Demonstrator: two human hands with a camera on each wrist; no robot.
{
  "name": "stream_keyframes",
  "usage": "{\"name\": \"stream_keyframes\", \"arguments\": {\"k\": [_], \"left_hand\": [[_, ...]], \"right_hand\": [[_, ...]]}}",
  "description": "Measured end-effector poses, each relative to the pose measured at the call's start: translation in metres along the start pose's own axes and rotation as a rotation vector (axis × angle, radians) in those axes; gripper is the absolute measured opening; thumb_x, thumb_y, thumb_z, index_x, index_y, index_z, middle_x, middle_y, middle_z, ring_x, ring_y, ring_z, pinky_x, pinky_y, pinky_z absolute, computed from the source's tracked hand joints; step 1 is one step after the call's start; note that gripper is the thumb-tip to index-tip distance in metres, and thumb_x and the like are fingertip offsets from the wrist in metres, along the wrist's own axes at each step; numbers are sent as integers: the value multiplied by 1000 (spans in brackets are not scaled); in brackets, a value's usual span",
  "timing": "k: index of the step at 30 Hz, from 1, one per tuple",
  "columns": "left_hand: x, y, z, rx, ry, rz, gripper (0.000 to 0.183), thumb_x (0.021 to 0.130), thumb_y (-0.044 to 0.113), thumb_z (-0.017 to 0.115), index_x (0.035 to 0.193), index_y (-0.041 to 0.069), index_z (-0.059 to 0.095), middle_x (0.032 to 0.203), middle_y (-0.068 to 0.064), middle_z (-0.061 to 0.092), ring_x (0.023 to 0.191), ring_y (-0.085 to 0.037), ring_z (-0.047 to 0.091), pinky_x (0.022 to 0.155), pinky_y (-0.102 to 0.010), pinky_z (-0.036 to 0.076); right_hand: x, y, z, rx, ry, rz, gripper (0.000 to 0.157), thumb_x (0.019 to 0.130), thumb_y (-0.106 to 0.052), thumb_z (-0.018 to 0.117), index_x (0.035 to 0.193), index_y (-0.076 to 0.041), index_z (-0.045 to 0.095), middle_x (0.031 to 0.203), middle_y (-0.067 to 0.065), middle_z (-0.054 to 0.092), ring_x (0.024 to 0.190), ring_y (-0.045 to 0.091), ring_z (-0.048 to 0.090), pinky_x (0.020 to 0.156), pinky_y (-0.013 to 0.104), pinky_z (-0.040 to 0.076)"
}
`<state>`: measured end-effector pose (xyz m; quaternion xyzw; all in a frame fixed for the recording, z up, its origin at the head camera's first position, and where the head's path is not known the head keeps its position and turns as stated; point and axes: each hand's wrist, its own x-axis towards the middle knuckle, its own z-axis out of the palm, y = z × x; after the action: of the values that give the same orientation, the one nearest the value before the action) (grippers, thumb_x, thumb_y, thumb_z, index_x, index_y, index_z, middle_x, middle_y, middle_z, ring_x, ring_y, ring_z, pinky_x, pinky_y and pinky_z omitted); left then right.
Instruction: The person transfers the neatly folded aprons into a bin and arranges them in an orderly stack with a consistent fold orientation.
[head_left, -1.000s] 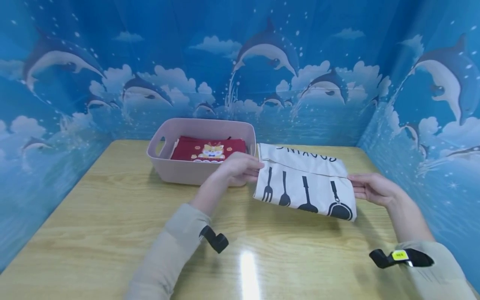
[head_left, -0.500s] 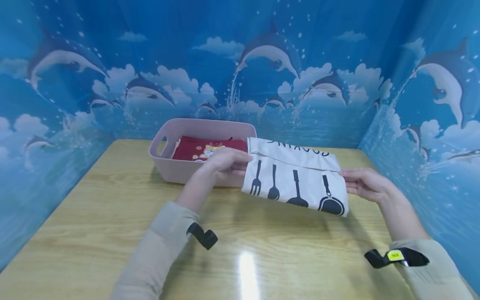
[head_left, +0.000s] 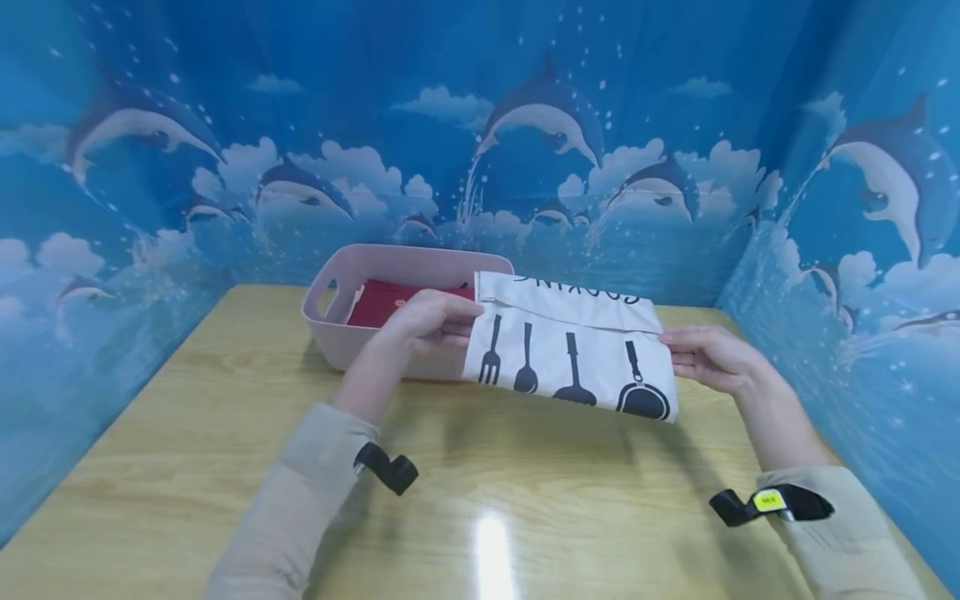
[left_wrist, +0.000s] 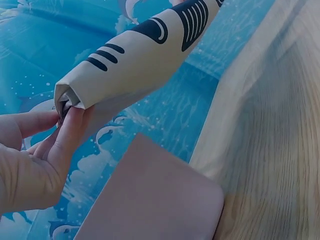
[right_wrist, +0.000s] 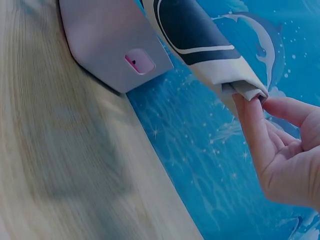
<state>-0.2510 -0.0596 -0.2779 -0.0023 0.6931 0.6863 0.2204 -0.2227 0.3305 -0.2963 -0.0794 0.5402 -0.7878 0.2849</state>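
Observation:
A folded white cloth, printed with a black fork, spoon, spatula, pan and lettering, is held above the table in the head view. My left hand pinches its left edge between thumb and fingers, in front of the pink basket. My right hand pinches the opposite edge. Both wrist views show the cloth's layered, rolled-looking ends, between the left thumb and fingers and the right thumb and fingers. Inside the basket lies a folded red cloth, partly hidden by my left hand and the white cloth.
The basket stands near the back of the wooden table, with an oval handle hole at its left end. Behind and at the sides hangs a blue curtain printed with dolphins. Bare wood lies in front of the basket.
Both hands have carried the white cloth leftward, and it now overlaps the basket's right part. It covers more of the red cloth, whose cartoon print is now hidden.

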Motion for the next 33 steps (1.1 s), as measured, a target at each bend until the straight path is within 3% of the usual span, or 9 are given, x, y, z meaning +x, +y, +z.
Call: {"name": "stream_keyframes", "arguments": {"k": [5, 12, 21, 27, 33], "left_hand": [[-2, 2, -8, 28, -10, 9, 31, 87, 18, 65, 115, 5, 60, 104, -13, 67, 88, -26, 67, 84, -39, 51], [-4, 6, -19, 42, 15, 11, 30, 89, 17, 63, 115, 3, 59, 106, -14, 66, 89, -25, 67, 79, -36, 53], [-7, 10, -35, 62, 46, 10, 33, 90, 16, 61, 120, 2, 57, 108, -14, 65, 85, -21, 67, 77, -32, 54], [-9, 13, -49, 59, 57, 28, 35, 92, 15, 59, 122, -1, 55, 92, -8, 67, 77, -17, 67, 73, -30, 55], [-6, 16, -63, -13, 85, -17, 38, 92, 15, 59, 126, 0, 51, 95, -9, 67, 79, -18, 67, 72, -31, 56]], "right_hand": [[6, -3, 8, -27, 20, 6, 35, 99, 2, 33, 96, 0, 69, 91, 12, 69, 85, 21, 67, 77, 29, 54], [15, -7, 19, -93, 59, 12, 34, 99, 1, 35, 95, -2, 68, 90, 10, 69, 84, 18, 67, 77, 28, 54], [30, -11, 36, -131, 180, 32, 26, 97, 0, 43, 95, -8, 68, 90, 8, 68, 83, 18, 67, 76, 28, 54], [45, -16, 51, -153, 257, 26, 11, 95, 0, 44, 105, -1, 49, 83, 8, 68, 75, 17, 67, 71, 26, 55], [63, -18, 60, -163, 289, 23, 19, 96, -2, 46, 114, 1, 43, 81, 6, 68, 73, 16, 67, 69, 25, 55]]}}
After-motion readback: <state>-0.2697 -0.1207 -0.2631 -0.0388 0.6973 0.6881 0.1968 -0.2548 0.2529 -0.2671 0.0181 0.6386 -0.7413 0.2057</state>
